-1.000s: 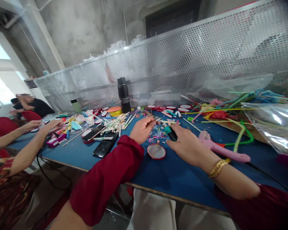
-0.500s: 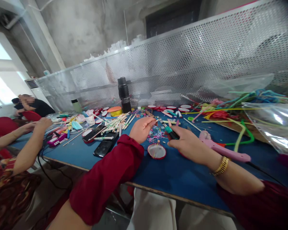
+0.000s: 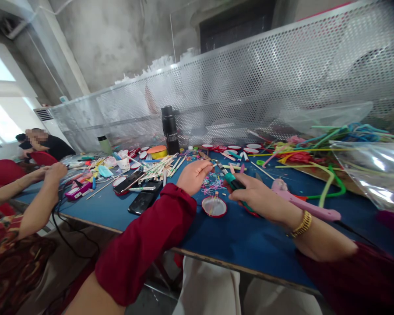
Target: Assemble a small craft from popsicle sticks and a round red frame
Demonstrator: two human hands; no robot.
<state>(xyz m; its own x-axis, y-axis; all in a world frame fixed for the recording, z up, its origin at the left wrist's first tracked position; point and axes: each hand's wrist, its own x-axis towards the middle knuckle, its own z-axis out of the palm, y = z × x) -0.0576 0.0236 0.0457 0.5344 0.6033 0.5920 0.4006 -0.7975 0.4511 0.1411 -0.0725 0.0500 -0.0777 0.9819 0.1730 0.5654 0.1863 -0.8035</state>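
Note:
My left hand (image 3: 194, 176) is closed in a pinch over the blue table. A small pale tip shows at its fingertips, too small to name. My right hand (image 3: 254, 192) wraps around teal-handled pliers (image 3: 230, 178), whose metal jaws point toward the left fingertips. Below and between the hands sits a shallow round lid (image 3: 214, 206) with a red rim and a pale inside. A spread of thin coloured strings (image 3: 210, 183) lies just behind the lid, partly hidden by the hands. Right of my right hand rests a pink glue gun (image 3: 302, 205) with a black cord.
Two dark phones (image 3: 143, 202) and a pile of pale sticks (image 3: 159, 168) lie to the left. A black bottle (image 3: 170, 130) stands behind, before a perforated metal screen (image 3: 249, 92). Coloured tubes (image 3: 331, 179) and clear plastic (image 3: 374, 175) fill the right. A co-worker's hands (image 3: 51, 173) are far left.
The pliers and my right hand have shifted and turned slightly, and more of the lower handle now shows. My left hand stays nearly still. The co-worker's hands moved slightly left and down.

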